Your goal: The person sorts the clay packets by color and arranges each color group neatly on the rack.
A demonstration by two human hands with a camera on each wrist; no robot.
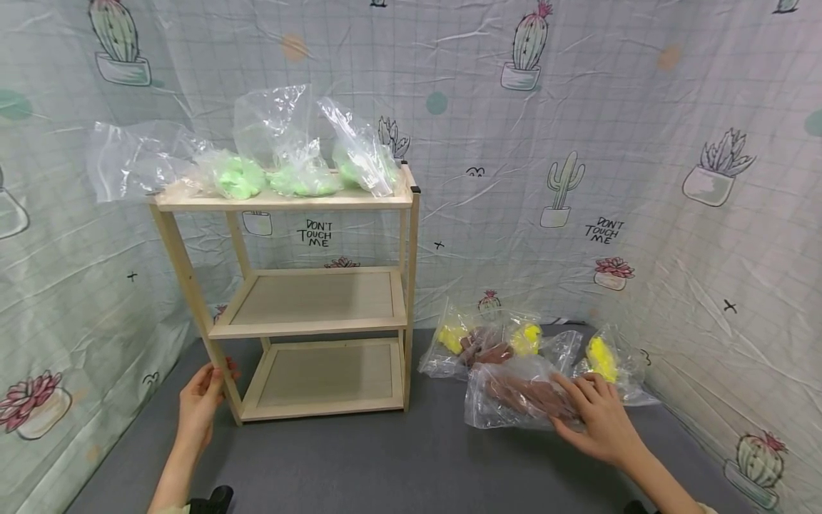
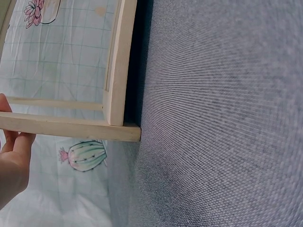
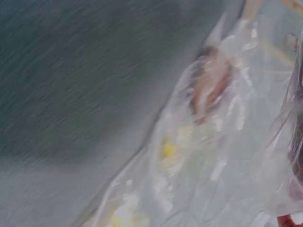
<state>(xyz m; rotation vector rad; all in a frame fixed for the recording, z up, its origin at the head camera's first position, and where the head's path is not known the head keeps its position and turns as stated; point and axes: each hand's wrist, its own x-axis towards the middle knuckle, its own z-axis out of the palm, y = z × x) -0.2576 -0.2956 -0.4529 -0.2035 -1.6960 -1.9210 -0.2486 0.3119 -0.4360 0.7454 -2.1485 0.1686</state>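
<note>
At the left, my left hand (image 1: 200,401) grips the front left leg of a three-tier wooden shelf (image 1: 308,328). In the left wrist view its fingers wrap the shelf leg (image 2: 71,127) a little above the grey surface. My right hand (image 1: 600,422) holds the right end of a clear plastic bag with brown pieces (image 1: 523,392), thumb on the near side and fingers over the top. That brown-filled bag (image 3: 296,156) also shows at the right edge of the blurred right wrist view, with a fingertip (image 3: 285,221) below it.
Several clear bags with pale green contents (image 1: 239,176) lie on the shelf's top tier. Behind my right hand are a bag with yellow and brown pieces (image 1: 491,343) and a bag with a yellow piece (image 1: 602,358). A cactus-print sheet (image 1: 488,235) surrounds the grey surface (image 1: 385,464).
</note>
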